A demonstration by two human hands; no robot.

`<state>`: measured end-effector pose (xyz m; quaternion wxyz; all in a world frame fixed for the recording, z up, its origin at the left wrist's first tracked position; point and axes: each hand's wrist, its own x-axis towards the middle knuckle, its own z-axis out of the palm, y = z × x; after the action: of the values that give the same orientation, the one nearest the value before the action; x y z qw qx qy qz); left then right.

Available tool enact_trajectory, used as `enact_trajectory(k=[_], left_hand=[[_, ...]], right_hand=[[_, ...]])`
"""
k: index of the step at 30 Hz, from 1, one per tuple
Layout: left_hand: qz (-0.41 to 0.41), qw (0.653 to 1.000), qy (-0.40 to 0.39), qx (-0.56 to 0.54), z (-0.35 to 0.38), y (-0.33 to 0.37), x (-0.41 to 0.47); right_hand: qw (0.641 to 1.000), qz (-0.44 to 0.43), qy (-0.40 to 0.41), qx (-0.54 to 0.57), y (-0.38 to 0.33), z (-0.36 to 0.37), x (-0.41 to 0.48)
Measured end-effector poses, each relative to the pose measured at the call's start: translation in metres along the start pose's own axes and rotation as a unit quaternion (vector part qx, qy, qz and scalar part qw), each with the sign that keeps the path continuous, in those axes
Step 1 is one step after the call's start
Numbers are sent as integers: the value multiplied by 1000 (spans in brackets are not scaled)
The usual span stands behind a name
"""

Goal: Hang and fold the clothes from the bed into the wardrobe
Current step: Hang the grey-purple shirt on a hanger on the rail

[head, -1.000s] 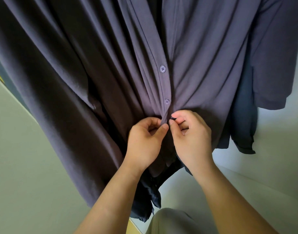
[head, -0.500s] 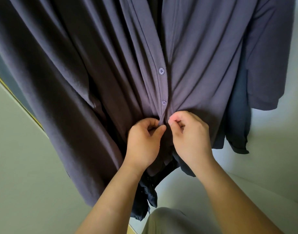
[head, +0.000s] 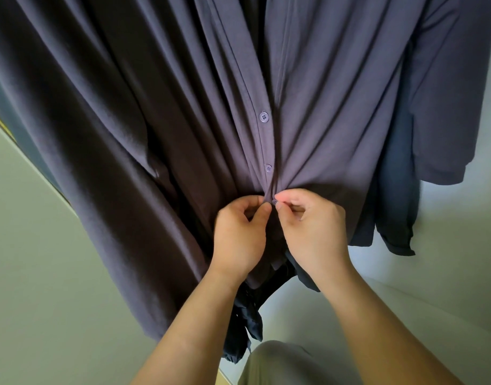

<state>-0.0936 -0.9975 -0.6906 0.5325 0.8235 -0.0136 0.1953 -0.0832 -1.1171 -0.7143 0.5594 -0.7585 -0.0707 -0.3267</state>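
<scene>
Home setting, at a wardrobe. A purple button-front garment (head: 183,107) hangs from above, with a dark blue garment (head: 397,190) behind it at right. Left, a pale green panel (head: 44,273); right, a white surface (head: 466,245).

Left grip (head: 238,234), right grip (head: 314,232): tight pinches.

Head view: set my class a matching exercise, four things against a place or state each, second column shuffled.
1 top visible button
2 lowest visible button
3 navy garment
4 left hand

A behind the purple shirt, at right
B beside the right hand's thumb tip
C pinching the shirt left of the buttons
D highest on the placket

Pairs: 1-D, 2-B, 3-A, 4-C
</scene>
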Motion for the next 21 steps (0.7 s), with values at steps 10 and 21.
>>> enact_trajectory(k=[10,21], left_hand=[[-79,983,-19,-166,1,-3,1],[-90,985,-52,-134,-5,4,0]], right_hand=[[1000,13,-8,13,-5,-2,-2],[982,121,-79,119,-5,-7,0]])
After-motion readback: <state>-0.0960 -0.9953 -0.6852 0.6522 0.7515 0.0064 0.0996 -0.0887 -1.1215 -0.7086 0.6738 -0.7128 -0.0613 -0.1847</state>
